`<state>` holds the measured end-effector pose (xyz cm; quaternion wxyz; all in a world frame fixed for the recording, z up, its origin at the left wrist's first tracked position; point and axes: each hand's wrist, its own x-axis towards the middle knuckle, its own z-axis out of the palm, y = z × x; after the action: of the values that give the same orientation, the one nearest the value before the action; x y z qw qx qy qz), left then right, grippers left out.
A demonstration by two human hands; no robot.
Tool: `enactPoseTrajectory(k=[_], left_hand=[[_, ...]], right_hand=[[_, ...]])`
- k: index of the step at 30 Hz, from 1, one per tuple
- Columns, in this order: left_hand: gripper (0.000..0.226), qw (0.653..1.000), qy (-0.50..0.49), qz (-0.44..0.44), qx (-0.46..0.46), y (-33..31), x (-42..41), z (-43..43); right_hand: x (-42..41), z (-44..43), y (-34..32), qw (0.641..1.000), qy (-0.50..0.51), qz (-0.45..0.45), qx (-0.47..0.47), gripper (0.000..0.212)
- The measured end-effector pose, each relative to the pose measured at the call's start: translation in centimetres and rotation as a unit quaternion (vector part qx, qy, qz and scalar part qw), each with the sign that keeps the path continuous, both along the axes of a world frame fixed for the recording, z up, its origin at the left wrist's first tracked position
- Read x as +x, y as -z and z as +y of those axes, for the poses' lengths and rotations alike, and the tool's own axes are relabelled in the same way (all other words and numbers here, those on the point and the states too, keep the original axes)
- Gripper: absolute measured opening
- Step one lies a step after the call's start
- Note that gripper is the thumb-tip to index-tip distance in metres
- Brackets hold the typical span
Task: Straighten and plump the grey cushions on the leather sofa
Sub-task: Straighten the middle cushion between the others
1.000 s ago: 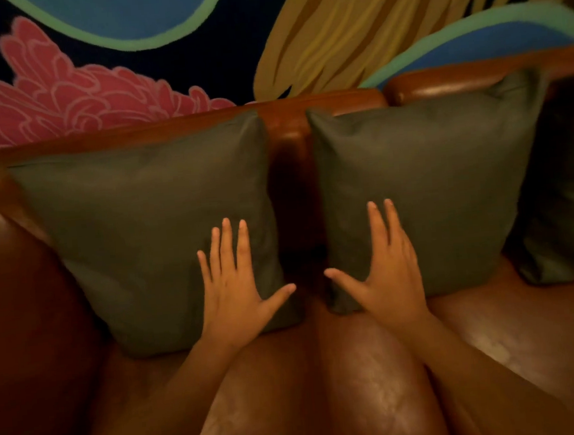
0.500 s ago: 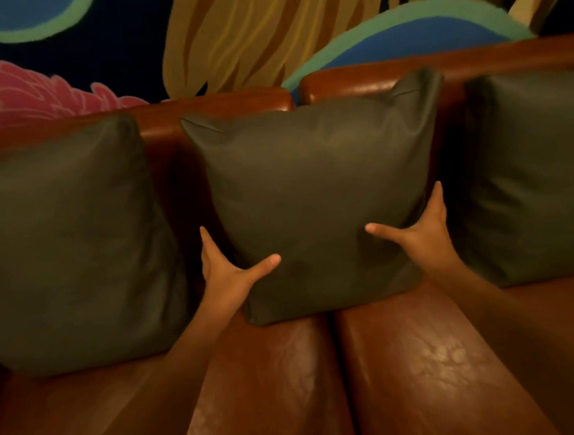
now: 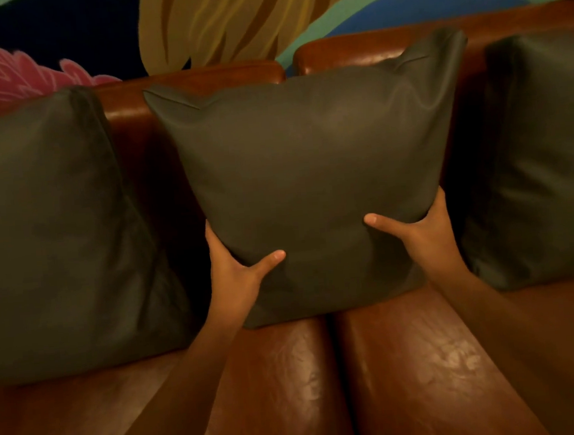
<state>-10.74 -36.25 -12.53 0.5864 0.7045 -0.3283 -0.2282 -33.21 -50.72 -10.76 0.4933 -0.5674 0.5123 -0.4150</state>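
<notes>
fingers hidden behind middle cushion (image 3: pixel 310 181)

light: dim, warm, orange cast | glare: soft sheen patches on sofa seat (image 3: pixel 302 381) | shadows: deep black in gaps between middle cushion (image 3: pixel 310 181) and its neighbours | focus: soft overall, fine texture smeared | edges: wide-angle bowing of sofa back, corners darker | mural (image 3: pixel 215 20) colours muted
</notes>
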Motion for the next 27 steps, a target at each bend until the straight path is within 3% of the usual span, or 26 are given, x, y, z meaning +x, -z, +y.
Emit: enactPoseTrajectory(k=[10,17,22,24,27], left_hand=[[0.103,0.999,-0.022,-0.027,0.006,-1.4,0.0,1.2],[0.107,0.998,-0.026,-0.043,0.029,-0.4,0.6,1.3],[0.109,0.996,-0.044,-0.067,0.045,-0.1,0.7,0.7],[0.111,0.994,-0.053,-0.081,0.055,-0.2,0.7,0.7],[0.117,0.986,-0.07,-0.121,0.095,-0.8,0.3,1.3]], right_hand=[[-0.5,1.3,-1.1,1.0,0.005,0.012,-0.005,0.125],[0.1,0.9,-0.2,0.999,-0.008,0.031,0.002,0.111],[0.5,0.3,0.2,0.999,-0.018,0.042,-0.002,0.113],[0.5,0.3,0.1,0.999,-0.025,0.046,0.005,0.117],[0.1,1.0,-0.6,0.997,-0.027,0.078,0.003,0.14]])
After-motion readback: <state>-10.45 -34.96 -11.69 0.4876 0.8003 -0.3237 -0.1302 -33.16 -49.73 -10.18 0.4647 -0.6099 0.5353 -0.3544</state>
